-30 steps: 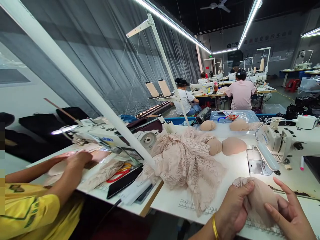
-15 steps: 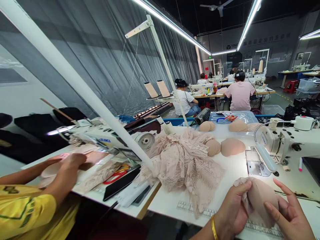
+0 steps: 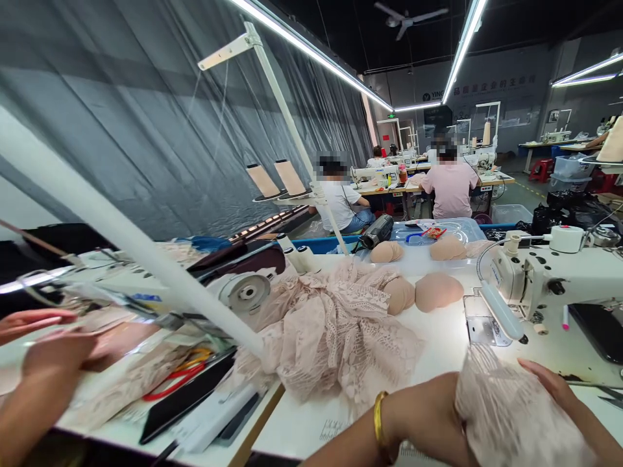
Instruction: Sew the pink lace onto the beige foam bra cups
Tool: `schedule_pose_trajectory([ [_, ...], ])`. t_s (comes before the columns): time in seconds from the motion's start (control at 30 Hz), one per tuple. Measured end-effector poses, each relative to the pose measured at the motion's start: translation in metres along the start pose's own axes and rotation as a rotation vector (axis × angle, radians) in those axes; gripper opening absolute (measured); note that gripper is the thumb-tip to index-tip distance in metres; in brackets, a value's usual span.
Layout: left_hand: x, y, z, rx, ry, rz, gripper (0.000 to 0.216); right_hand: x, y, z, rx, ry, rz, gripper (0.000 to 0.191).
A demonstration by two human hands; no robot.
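A beige bra cup covered with lace (image 3: pixel 516 415) is held up low at the right, its lace side toward me and slightly blurred. My left hand (image 3: pixel 435 412), with a gold bangle at the wrist, grips the cup's left edge; its fingertips are hidden behind the lace. On the other side my right hand (image 3: pixel 552 389) holds the cup from behind, mostly covered by it. Just beyond stands a white sewing machine (image 3: pixel 559 272), its lamp lit over the needle plate (image 3: pixel 484 324). A heap of beige lace (image 3: pixel 335 324) lies left of my hands, with plain bra cups (image 3: pixel 438 292) beside it.
At the left a co-worker's hands (image 3: pixel 58 350) handle fabric at another sewing machine. Red-handled scissors (image 3: pixel 178 379) lie near them. A white thread-stand pole (image 3: pixel 185 285) slants between the tables. A phone (image 3: pixel 601 331) and pink pen (image 3: pixel 565 318) lie at the right.
The cup has been turned over: its plain beige side showed before, its lace side faces me now. My left forearm reaches further across. The view has shifted to the right.
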State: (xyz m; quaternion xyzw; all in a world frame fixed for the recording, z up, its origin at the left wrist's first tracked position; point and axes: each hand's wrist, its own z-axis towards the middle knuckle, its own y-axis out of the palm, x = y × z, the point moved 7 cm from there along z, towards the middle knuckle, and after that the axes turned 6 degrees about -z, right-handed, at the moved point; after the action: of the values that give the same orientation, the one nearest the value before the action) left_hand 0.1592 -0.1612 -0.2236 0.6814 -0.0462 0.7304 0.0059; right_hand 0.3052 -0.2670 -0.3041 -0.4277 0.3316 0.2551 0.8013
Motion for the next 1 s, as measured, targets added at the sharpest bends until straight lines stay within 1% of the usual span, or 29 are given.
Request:
schedule_pose_trajectory([
  [0.03, 0.001, 0.0, 0.001, -0.121, 0.021, 0.27, 0.014, -0.004, -0.005, 0.011, -0.038, -0.138, -0.11, 0.03],
  [0.07, 0.0, -0.002, 0.004, -0.201, 0.058, 0.514, 0.005, -0.008, -0.007, 0.023, -0.089, -0.275, -0.223, 0.022],
  [0.1, -0.002, -0.005, 0.009, -0.243, 0.095, 0.707, 0.007, -0.011, -0.004, 0.034, -0.169, -0.395, -0.344, 0.019],
  [0.13, -0.007, -0.01, 0.016, -0.266, 0.115, 0.846, 0.011, -0.012, -0.001, 0.043, -0.241, -0.499, -0.454, 0.021],
  [0.2, -0.017, -0.02, 0.031, -0.284, 0.106, 0.979, 0.012, -0.008, 0.0, 0.061, -0.275, -0.543, -0.607, 0.029],
  [0.23, -0.022, -0.024, 0.037, -0.293, 0.092, 0.995, 0.011, -0.006, 0.001, 0.067, -0.276, -0.537, -0.643, 0.032],
  [0.3, -0.028, -0.031, 0.045, -0.293, 0.072, 0.992, 0.006, -0.002, 0.001, 0.071, -0.27, -0.519, -0.639, 0.031],
  [0.43, -0.028, -0.039, 0.045, -0.267, 0.071, 0.946, 0.004, 0.003, -0.001, 0.063, -0.289, -0.516, -0.566, 0.027],
  [0.57, -0.025, -0.044, 0.044, -0.252, 0.05, 0.897, 0.007, 0.009, -0.004, 0.064, -0.319, -0.456, -0.602, 0.034],
  [0.67, -0.028, -0.048, 0.045, -0.241, 0.035, 0.877, 0.006, 0.011, -0.005, 0.068, -0.3, -0.43, -0.647, 0.042],
  [0.77, -0.032, -0.052, 0.048, -0.208, 0.059, 0.854, 0.002, 0.01, -0.008, 0.072, -0.265, -0.403, -0.651, 0.045],
  [0.87, -0.037, -0.054, 0.049, -0.168, 0.102, 0.844, 0.003, 0.009, -0.011, 0.073, -0.256, -0.362, -0.661, 0.046],
  [1.0, -0.041, -0.054, 0.05, -0.159, 0.117, 0.839, 0.003, 0.008, -0.016, 0.075, -0.221, -0.334, -0.623, 0.045],
])
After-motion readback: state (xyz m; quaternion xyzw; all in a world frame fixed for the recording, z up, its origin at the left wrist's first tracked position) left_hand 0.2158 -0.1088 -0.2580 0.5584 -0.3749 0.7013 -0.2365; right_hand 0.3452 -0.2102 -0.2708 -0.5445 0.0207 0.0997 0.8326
